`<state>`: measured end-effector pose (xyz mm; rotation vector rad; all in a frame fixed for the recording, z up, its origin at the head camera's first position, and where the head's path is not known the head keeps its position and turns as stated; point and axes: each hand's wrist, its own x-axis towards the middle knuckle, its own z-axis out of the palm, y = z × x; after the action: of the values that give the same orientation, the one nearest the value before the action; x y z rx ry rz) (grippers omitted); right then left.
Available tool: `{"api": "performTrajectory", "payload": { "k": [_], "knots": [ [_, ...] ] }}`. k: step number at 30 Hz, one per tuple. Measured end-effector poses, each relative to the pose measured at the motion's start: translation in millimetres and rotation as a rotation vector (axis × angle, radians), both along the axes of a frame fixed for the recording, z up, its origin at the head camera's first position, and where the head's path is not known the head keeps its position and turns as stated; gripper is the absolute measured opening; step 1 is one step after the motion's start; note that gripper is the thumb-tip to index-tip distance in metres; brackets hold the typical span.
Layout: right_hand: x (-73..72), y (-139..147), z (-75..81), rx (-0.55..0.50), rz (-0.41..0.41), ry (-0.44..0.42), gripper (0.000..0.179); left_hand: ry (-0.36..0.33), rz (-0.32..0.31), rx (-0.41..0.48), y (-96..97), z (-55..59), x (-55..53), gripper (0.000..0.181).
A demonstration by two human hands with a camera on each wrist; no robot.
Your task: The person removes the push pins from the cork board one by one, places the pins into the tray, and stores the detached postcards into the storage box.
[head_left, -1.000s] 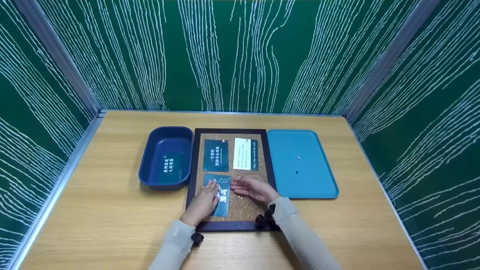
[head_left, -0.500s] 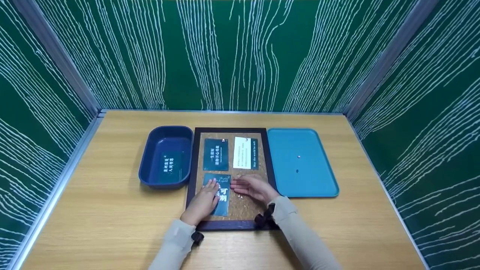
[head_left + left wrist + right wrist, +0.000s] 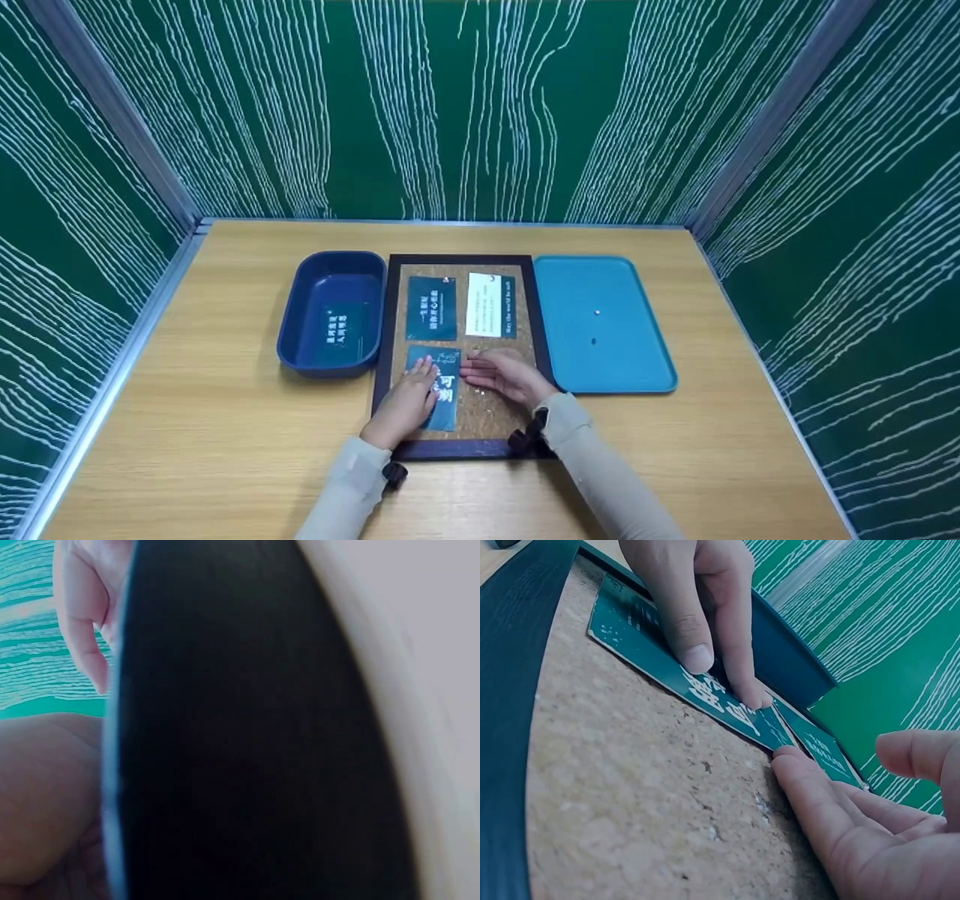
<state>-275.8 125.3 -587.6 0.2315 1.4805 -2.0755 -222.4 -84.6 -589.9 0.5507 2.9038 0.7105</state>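
Observation:
In the head view, a teal card with white lettering (image 3: 444, 411) lies on the lower left of a dark-framed corkboard (image 3: 495, 420). My left hand (image 3: 403, 405) rests on its left part, and the right wrist view shows thumb and finger pressing it. At the card's right edge is my right hand (image 3: 514, 377), its fingertips touching the edge near the upper corner. In the right wrist view my right thumb (image 3: 911, 754) stands apart from the straight fingers, with nothing between them. A dark shape (image 3: 247, 727) blocks most of the left wrist view.
Higher on the board are a teal card (image 3: 431, 309) and a white-and-teal card (image 3: 486, 307), each with a small pin at its top. A navy bin (image 3: 289, 330) holding another card stands left. A blue tray (image 3: 615, 367) with two tiny items lies right.

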Motion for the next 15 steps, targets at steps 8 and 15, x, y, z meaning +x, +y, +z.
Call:
{"api": "performTrajectory", "payload": {
  "k": [8,15],
  "knots": [
    [-1.5,-0.6,-2.3,0.021,0.007,0.018,0.025,0.005,-0.003,0.004,0.1,-0.4,-0.2,0.048],
    [-2.7,-4.1,0.1,0.070,0.040,0.033,0.025,-0.011,0.006,0.010,-0.1,0.4,0.7,0.048]
  ]
}}
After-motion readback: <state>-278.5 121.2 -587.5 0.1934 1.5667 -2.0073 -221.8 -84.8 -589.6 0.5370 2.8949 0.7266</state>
